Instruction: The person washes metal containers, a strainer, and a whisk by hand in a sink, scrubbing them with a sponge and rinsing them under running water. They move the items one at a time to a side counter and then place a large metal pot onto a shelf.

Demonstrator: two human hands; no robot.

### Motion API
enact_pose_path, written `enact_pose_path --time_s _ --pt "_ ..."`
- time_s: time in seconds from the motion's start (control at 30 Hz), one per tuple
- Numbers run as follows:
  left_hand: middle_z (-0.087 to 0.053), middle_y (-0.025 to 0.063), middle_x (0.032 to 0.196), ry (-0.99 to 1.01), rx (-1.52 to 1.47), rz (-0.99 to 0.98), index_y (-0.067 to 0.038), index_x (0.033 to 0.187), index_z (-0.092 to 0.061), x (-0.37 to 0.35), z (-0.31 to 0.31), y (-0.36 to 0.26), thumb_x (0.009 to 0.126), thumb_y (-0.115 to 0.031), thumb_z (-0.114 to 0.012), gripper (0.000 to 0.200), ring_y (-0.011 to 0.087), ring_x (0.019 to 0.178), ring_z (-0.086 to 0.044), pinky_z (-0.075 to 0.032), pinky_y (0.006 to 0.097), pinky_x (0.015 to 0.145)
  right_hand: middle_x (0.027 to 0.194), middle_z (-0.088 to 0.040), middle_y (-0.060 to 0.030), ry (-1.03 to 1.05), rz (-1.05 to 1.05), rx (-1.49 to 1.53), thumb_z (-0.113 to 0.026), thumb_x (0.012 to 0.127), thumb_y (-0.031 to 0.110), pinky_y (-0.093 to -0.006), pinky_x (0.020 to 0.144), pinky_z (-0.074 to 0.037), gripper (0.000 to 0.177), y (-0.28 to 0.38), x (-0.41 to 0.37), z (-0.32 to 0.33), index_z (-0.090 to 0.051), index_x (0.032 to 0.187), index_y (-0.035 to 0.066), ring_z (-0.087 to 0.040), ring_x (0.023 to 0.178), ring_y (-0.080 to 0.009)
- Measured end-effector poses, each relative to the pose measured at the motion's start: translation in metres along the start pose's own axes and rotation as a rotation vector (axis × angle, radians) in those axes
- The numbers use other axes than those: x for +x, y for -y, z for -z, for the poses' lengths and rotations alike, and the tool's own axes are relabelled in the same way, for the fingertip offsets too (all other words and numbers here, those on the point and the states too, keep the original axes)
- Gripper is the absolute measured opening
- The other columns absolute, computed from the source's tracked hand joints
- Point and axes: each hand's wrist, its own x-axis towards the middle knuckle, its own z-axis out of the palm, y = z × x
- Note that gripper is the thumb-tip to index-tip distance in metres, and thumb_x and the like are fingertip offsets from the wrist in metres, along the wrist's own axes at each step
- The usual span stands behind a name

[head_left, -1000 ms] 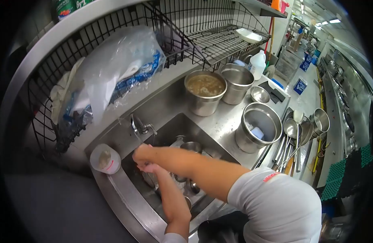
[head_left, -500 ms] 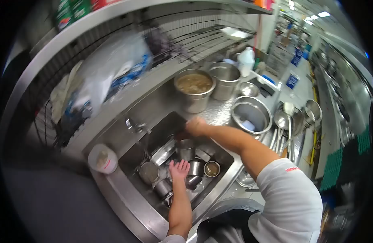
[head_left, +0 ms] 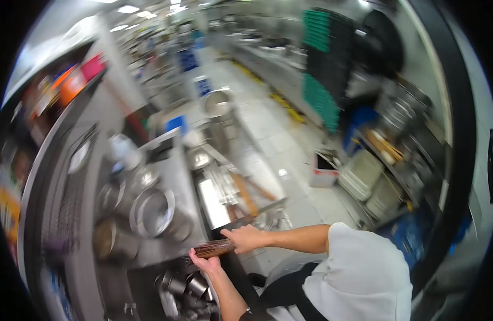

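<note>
The view is motion-blurred and turned sideways. My left hand [head_left: 205, 262] and my right hand [head_left: 241, 238] meet at the counter edge beside the sink [head_left: 145, 278]. Both grip a brown bundle of thin sticks [head_left: 213, 247], which looks like chopsticks; the left holds its near end, the right its far end. Several small metal cups [head_left: 188, 289] lie in the sink just below my left hand.
A large steel bowl [head_left: 153, 211] and a pot of brown liquid [head_left: 104, 239] stand on the counter. Ladles and utensils [head_left: 230, 192] lie near its edge. A white bin [head_left: 324, 170] sits on the tiled floor, green crates [head_left: 319, 96] stacked beyond.
The camera has swung sharply away from the sink toward the aisle. My right hand came back from the far sink edge, my left rose from the cups, and both now grip the brown bundle.
</note>
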Motion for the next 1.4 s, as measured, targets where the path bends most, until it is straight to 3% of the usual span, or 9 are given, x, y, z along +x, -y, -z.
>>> enact_pose_path --time_s 0.13,0.27,0.57,0.67,0.77,1.1,1.2,1.3,1.4 --pt "-0.061 0.0048 0.095 0.281 0.151 0.334 -0.009 0.102 -0.055 -0.033 -0.071 0.153 0.092 -0.028 -0.061 0.023 0.0211 0.090 -0.060 -0.049 0.0397 0.087 0.102 -0.067 -0.0154 -0.133 -0.282 0.118 -0.072 0.073 0.021 -0.0501 0.077 -0.052 0.059 -0.141 -0.128 0.024 -0.048 0.127 0.012 -0.066 0.097 -0.0364" --pt "-0.057 -0.0008 0.090 0.111 0.356 0.541 -0.011 0.098 -0.056 -0.067 -0.121 0.257 0.088 -0.023 -0.069 0.020 0.0171 0.085 -0.056 -0.047 0.0366 0.087 0.111 -0.067 -0.0111 -0.351 -0.700 0.016 -0.071 0.071 0.016 -0.0469 0.079 -0.052 0.053 -0.282 -0.291 0.058 -0.055 0.121 0.016 -0.065 0.101 -0.0342" --pt "-0.057 0.0013 0.095 0.175 0.718 0.812 -0.011 0.108 -0.058 -0.108 -0.121 0.310 0.092 -0.025 -0.061 0.022 0.0185 0.087 -0.057 -0.049 0.0378 0.081 0.124 -0.057 -0.0147 -0.836 -1.314 -0.519 -0.069 0.078 0.020 -0.0536 0.089 -0.046 0.046 -0.442 -0.484 0.246 -0.057 0.120 0.008 -0.051 0.121 -0.0333" --pt "-0.059 0.0010 0.093 0.148 0.727 0.763 -0.010 0.112 -0.059 -0.100 -0.110 0.274 0.091 -0.026 -0.062 0.026 0.0198 0.084 -0.058 -0.049 0.0378 0.079 0.112 -0.065 -0.0159 -0.607 -1.157 -0.541 -0.065 0.080 0.024 -0.0534 0.088 -0.047 0.033 -0.427 -0.404 0.240 -0.066 0.106 0.003 -0.061 0.109 -0.0333" --pt "-0.061 -0.0007 0.087 0.134 0.722 0.629 -0.012 0.109 -0.061 -0.077 -0.081 0.215 0.091 -0.028 -0.064 0.024 0.0181 0.081 -0.060 -0.050 0.0371 0.075 0.091 -0.070 -0.0195 -0.372 -0.656 -0.244 -0.063 0.075 0.021 -0.0511 0.075 -0.054 0.022 -0.356 -0.276 0.153 -0.072 0.090 0.007 -0.069 0.088 -0.0383" --pt "-0.061 0.0016 0.081 -0.231 0.286 -0.394 -0.008 0.108 -0.064 -0.055 0.028 -0.104 0.095 -0.018 -0.061 0.017 0.0131 0.072 -0.060 -0.052 0.0296 0.066 0.079 -0.065 -0.0133 -0.392 0.793 0.294 -0.063 0.081 0.007 -0.0413 0.066 -0.052 0.012 0.049 0.101 0.091 -0.068 0.091 0.006 -0.063 0.069 -0.0332" --pt "-0.059 0.0004 0.075 -0.509 0.259 -0.529 -0.008 0.106 -0.065 -0.046 0.133 -0.169 0.095 -0.016 -0.059 0.015 0.0114 0.066 -0.058 -0.051 0.0278 0.061 0.082 -0.065 -0.0195 -0.290 0.828 0.158 -0.057 0.078 0.005 -0.0455 0.069 -0.051 0.014 0.118 0.241 0.064 -0.066 0.089 0.004 -0.064 0.077 -0.0402" --pt "-0.065 0.0054 0.078 -0.927 0.274 -0.493 -0.008 0.105 -0.067 -0.017 0.310 -0.182 0.090 -0.019 -0.061 0.019 0.0207 0.072 -0.065 -0.054 0.0366 0.063 0.097 -0.070 -0.0201 0.334 0.546 -0.455 -0.059 0.084 0.017 -0.0421 0.076 -0.053 0.021 0.107 0.374 0.030 -0.069 0.096 0.003 -0.067 0.085 -0.0367" --pt "-0.070 0.0141 0.089 -1.565 0.978 -0.061 -0.004 0.095 -0.068 -0.030 0.325 -0.179 0.086 -0.016 -0.061 0.017 0.0326 0.083 -0.068 -0.055 0.0431 0.075 0.108 -0.067 -0.0239 0.578 0.423 -0.688 -0.067 0.079 0.027 -0.0443 0.083 -0.054 0.037 0.094 0.405 -0.010 -0.067 0.106 0.001 -0.066 0.096 -0.0410"
